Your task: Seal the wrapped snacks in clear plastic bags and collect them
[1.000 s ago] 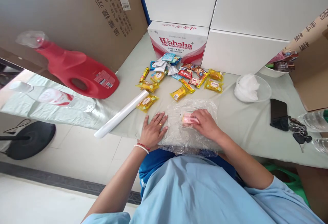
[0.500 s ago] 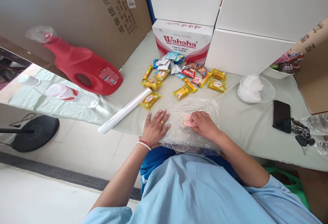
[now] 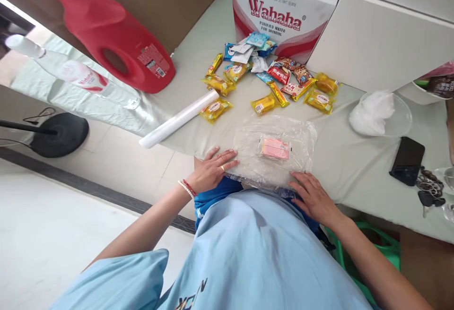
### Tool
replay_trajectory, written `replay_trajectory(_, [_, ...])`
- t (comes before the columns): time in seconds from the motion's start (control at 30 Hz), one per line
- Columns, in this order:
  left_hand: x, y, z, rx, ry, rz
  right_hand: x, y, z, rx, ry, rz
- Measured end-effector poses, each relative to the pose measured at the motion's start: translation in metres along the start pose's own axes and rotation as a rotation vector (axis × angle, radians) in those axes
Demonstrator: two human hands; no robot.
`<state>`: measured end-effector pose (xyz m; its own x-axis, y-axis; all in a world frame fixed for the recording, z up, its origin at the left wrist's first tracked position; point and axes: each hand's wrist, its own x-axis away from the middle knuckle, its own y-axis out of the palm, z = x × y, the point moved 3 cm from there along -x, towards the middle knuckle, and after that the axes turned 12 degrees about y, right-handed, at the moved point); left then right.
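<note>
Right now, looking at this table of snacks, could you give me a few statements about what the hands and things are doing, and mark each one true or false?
1. The pink snack packet lies on the clear plastic sheet. True.
2. The right hand is gripping the pink packet. False: it rests at the sheet's near edge, apart from the packet.
3. The left hand lies flat at the sheet's left edge. True.
4. The white roll stands upright. False: it lies on its side at the table edge.
5. The red jug sits to the right of the Wahaha box. False: it is to the left.
</note>
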<state>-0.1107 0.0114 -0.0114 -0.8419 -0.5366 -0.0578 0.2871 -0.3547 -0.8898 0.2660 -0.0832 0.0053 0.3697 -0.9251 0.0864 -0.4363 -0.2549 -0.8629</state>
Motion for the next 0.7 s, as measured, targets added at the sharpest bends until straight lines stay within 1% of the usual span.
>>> replay_trajectory(0.07, [-0.003, -0.002, -0.004, 0.05, 0.005, 0.096, -0.001, 0.006, 0.001, -0.038, -0.005, 0.111])
replay_trajectory(0.13, [-0.01, -0.011, -0.008, 0.143, 0.022, 0.196, -0.009, -0.001, 0.0, -0.149, 0.009, 0.166])
replay_trajectory(0.23, [-0.026, -0.032, -0.014, 0.297, 0.049, 0.33, -0.028, -0.029, 0.003, -0.33, 0.108, 0.19])
replay_trajectory(0.33, [-0.049, -0.052, -0.023, 0.374, 0.03, 0.412, -0.046, -0.056, 0.014, -0.447, 0.243, 0.182])
replay_trajectory(0.37, [-0.057, -0.055, -0.027, 0.393, 0.012, 0.421, -0.052, -0.06, 0.019, -0.48, 0.293, 0.168])
replay_trajectory(0.43, [-0.074, -0.058, -0.038, 0.435, -0.046, 0.432, -0.063, -0.063, 0.03, -0.545, 0.395, 0.139])
replay_trajectory(0.5, [-0.088, -0.055, -0.049, 0.45, -0.131, 0.445, -0.072, -0.059, 0.042, -0.595, 0.492, 0.12])
replay_trajectory(0.57, [-0.098, -0.048, -0.057, 0.397, -0.216, 0.441, -0.078, -0.052, 0.053, -0.589, 0.572, 0.115])
replay_trajectory(0.63, [-0.104, -0.041, -0.062, 0.284, -0.28, 0.412, -0.08, -0.048, 0.06, -0.469, 0.631, 0.119])
replay_trajectory(0.7, [-0.107, -0.035, -0.062, 0.175, -0.312, 0.38, -0.079, -0.05, 0.058, -0.251, 0.657, 0.183])
